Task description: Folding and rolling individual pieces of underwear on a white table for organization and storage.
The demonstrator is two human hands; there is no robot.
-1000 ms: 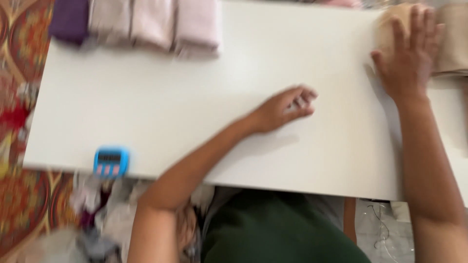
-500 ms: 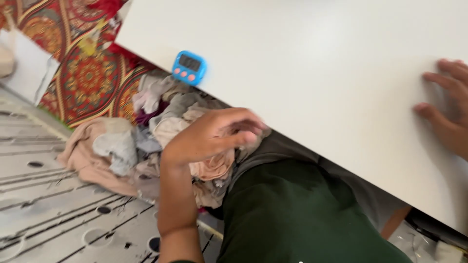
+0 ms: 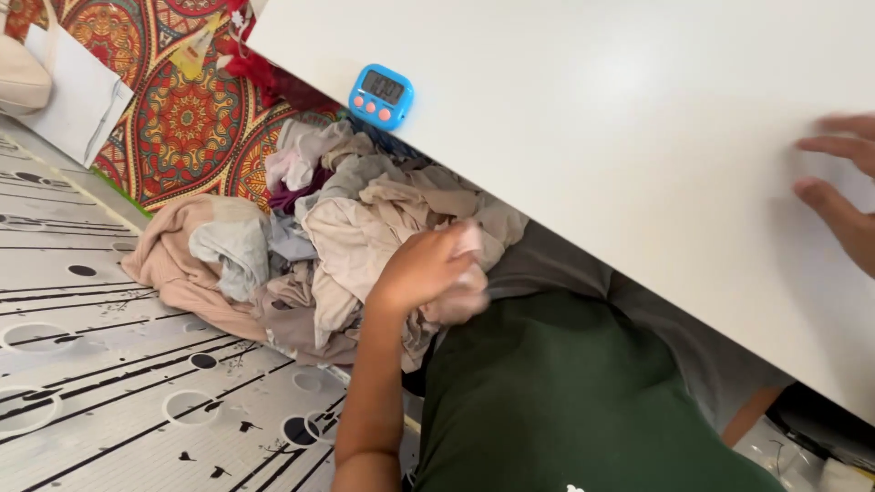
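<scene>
My left hand (image 3: 427,266) reaches down beside my lap into a pile of crumpled clothes (image 3: 319,237) on the floor, its fingers closed on a pale pink piece of cloth (image 3: 465,278) at the pile's near edge. My right hand (image 3: 843,196) rests flat on the white table (image 3: 638,118) at the right border of the view, fingers spread, holding nothing. A small blue digital timer (image 3: 381,95) with pink buttons sits at the table's near-left edge, above the pile.
The pile lies partly on a patterned red rug (image 3: 182,118) and partly on a grey floor mat (image 3: 109,383) with black rings. A white bag (image 3: 77,91) stands at the upper left. My dark green shirt (image 3: 556,401) fills the lower middle.
My view has swung from the table down to the floor. My left hand left the tabletop, dropped to the clothes pile and closed on a pale cloth. My right hand stayed on the table.
</scene>
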